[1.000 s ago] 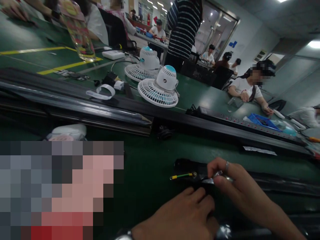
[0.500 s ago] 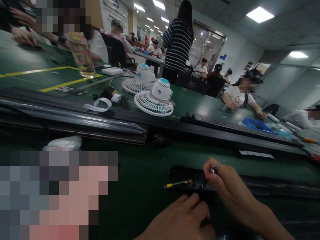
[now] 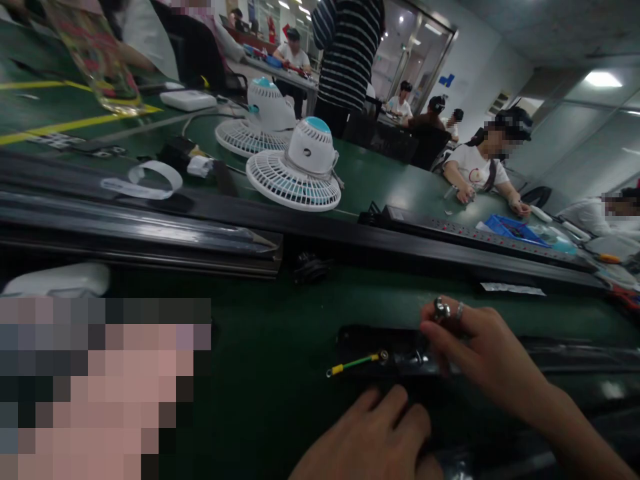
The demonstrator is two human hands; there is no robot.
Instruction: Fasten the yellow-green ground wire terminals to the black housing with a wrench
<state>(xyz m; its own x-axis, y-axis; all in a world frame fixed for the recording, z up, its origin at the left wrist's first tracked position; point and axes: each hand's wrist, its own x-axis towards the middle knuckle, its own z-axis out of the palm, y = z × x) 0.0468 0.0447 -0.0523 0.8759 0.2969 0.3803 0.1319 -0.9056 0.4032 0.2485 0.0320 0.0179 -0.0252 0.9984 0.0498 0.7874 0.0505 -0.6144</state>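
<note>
Green workbench (image 3: 280,347), lower centre: our left hand (image 3: 370,440) lies flat, fingers together, on black strip (image 3: 360,339); right hand (image 3: 480,353) pinches it beside yellow-green wire (image 3: 353,363).

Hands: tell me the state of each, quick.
Left hand: open, flat, fingertips on the strip.
Right hand: closed, pinching the strip beside the wire.

Glossy black plastic wrap (image 3: 400,363), matt green table (image 3: 280,373), white plastic fan (image 3: 295,177), metal ring (image 3: 459,310)
</note>
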